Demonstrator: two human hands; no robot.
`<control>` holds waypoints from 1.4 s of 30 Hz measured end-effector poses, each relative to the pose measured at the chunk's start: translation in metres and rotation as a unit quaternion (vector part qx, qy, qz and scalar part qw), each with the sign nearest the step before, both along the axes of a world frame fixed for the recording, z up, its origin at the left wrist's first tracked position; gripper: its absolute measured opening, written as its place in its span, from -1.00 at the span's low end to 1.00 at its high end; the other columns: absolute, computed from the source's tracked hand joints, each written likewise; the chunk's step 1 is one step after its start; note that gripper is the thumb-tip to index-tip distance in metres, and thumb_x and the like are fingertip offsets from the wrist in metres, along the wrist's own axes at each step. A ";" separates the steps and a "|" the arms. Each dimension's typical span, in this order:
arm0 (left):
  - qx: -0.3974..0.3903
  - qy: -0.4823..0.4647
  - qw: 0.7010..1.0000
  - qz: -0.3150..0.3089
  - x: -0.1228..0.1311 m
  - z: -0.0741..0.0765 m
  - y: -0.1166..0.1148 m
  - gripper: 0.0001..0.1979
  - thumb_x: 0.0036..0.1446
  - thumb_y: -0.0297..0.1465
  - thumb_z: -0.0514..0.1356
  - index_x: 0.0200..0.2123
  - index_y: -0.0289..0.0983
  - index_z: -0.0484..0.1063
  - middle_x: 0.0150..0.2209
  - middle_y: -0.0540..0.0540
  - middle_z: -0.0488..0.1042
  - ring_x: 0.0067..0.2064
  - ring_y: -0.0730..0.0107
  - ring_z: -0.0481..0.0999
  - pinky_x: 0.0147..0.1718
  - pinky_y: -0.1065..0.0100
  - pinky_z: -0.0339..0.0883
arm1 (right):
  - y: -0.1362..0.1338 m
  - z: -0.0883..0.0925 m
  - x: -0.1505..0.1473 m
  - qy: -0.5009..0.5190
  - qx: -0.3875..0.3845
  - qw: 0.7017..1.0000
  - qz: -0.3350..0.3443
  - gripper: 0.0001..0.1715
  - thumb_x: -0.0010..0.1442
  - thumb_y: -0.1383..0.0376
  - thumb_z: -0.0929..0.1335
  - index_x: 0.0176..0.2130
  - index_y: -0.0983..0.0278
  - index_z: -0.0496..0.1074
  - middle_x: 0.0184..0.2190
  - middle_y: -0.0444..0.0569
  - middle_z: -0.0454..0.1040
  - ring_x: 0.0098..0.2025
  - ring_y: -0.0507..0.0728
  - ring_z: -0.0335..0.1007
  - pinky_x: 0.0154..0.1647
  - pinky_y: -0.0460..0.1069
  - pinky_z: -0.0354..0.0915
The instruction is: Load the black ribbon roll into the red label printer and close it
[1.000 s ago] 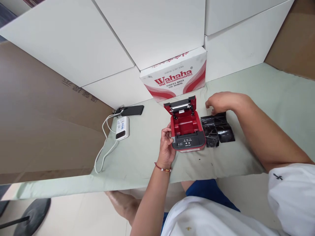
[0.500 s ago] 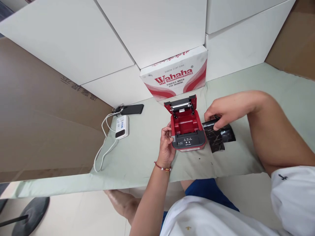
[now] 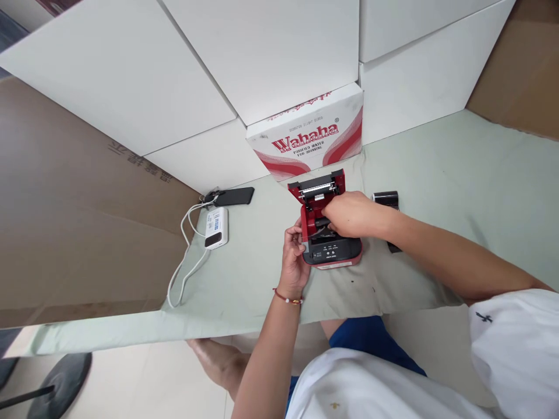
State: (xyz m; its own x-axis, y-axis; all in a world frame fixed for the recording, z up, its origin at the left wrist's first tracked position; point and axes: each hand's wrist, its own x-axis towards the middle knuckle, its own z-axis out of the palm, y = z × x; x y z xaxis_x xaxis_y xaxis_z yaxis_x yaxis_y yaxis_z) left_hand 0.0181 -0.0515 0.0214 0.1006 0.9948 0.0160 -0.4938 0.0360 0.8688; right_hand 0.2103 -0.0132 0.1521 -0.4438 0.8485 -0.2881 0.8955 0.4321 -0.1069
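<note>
Right hand (image 3: 356, 214): fingers curled onto a black roll (image 3: 322, 222), partly hidden, inside the lid-up red-and-black printer (image 3: 334, 251). Left hand (image 3: 294, 261): fingers closed round printer's left side. Carton (image 3: 305, 152) behind reads "Wahaha PURIFIED WATER FOR DRINKING". Cloth-covered surface (image 3: 257, 267): front edge near printer, spreads left to power bank (image 3: 217, 227).

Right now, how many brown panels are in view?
2: the left panel, left of the power bank; the right panel, at the picture's upper right. Others may be hidden.

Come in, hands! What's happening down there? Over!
Left hand gripping printer. Right hand inside it, partly hiding something dark. Lid up. Black roll right of printer, over.
</note>
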 end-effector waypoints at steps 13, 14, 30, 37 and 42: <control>0.013 -0.001 1.000 -0.001 0.002 -0.001 -0.001 -0.61 -0.02 -0.25 0.48 -0.10 -0.11 0.51 0.16 -0.07 0.53 0.25 0.14 0.46 0.19 0.23 0.36 | -0.008 0.022 0.024 0.311 0.104 0.942 0.074 -0.60 0.45 0.29 0.23 -0.11 0.28 0.65 -0.16 0.02 0.69 -0.19 0.14 0.50 -0.15 -0.01 0.26; 0.024 0.003 1.000 0.005 0.002 -0.002 -0.002 -0.59 0.00 -0.22 0.48 -0.08 -0.11 0.51 0.17 -0.07 0.52 0.28 0.13 0.45 0.22 0.21 0.35 | -0.009 0.024 0.024 0.345 0.156 0.924 0.051 -0.58 0.46 0.29 0.21 -0.05 0.30 0.64 -0.11 0.06 0.69 -0.13 0.16 0.51 -0.08 0.01 0.29; 0.428 0.474 0.758 0.131 0.002 0.016 -0.054 -0.57 0.31 -0.52 0.29 0.15 0.03 0.56 0.00 -0.05 0.70 0.31 0.08 0.51 0.47 -0.28 0.07 | 0.003 0.013 0.040 0.262 0.175 0.948 0.051 -0.54 0.45 0.26 0.27 0.20 0.35 0.54 0.11 0.19 0.62 0.18 0.34 0.44 0.21 0.18 0.32; 0.447 0.507 0.727 0.123 0.002 0.022 -0.058 -0.65 0.31 -0.51 0.30 0.08 -0.01 0.58 -0.02 -0.04 0.72 0.17 0.10 0.63 0.49 -0.27 0.04 | -0.010 0.026 0.038 0.191 0.151 0.968 0.063 -0.61 0.48 0.26 0.25 0.05 0.34 0.60 -0.04 0.16 0.66 0.06 0.31 0.50 0.02 0.10 0.31; 0.460 0.498 0.726 0.118 0.003 0.028 -0.058 -0.70 0.27 -0.50 0.32 0.01 -0.04 0.58 -0.06 -0.05 0.73 0.06 0.11 0.71 0.43 -0.26 0.20 | -0.013 0.028 0.037 0.175 0.148 0.972 0.052 -0.62 0.48 0.27 0.25 0.07 0.32 0.57 0.03 0.14 0.64 0.07 0.27 0.52 -0.04 0.06 0.28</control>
